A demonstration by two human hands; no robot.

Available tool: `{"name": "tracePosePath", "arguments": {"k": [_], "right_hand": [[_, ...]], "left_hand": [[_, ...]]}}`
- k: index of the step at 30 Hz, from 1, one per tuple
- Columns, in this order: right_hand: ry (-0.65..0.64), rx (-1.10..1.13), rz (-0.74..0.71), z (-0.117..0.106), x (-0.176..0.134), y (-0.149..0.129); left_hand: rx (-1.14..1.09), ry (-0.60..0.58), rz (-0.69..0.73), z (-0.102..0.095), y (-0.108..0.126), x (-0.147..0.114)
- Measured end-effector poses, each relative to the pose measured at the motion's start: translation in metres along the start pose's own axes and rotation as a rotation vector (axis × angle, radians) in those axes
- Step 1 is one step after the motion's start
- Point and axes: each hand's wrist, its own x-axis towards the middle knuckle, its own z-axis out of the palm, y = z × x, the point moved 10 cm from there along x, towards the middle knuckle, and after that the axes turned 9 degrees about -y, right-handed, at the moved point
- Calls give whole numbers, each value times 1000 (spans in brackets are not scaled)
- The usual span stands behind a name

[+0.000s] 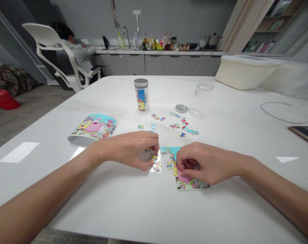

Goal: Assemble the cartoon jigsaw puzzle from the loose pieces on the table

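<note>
My left hand is closed, its thumb and fingers pinching a small joined cluster of jigsaw puzzle pieces just above the table. To the right lies a partly assembled jigsaw puzzle with a pink and yellow cartoon picture; its left side is ragged. My right hand rests over this puzzle with curled fingers, covering much of it. Whatever is under those fingertips is hidden. Beyond both hands, loose puzzle pieces are scattered. A curled picture sheet with the same characters lies left of my left hand.
A lidded jar with a cartoon label stands behind the pieces. Near it are a metal lid and a clear jar lying on its side. Storage boxes, a cable and a phone sit right. A person sits back left.
</note>
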Motion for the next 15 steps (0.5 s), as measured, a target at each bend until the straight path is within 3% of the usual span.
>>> {"name": "tracePosePath", "arguments": {"k": [7,15], "right_hand": [[16,-4,-20,-2,0,-2],[16,-13,-19,-1,-1,-2]], "left_hand": [[-15,46,-18,8,19,9],[21,49,-50,10,18,12]]}}
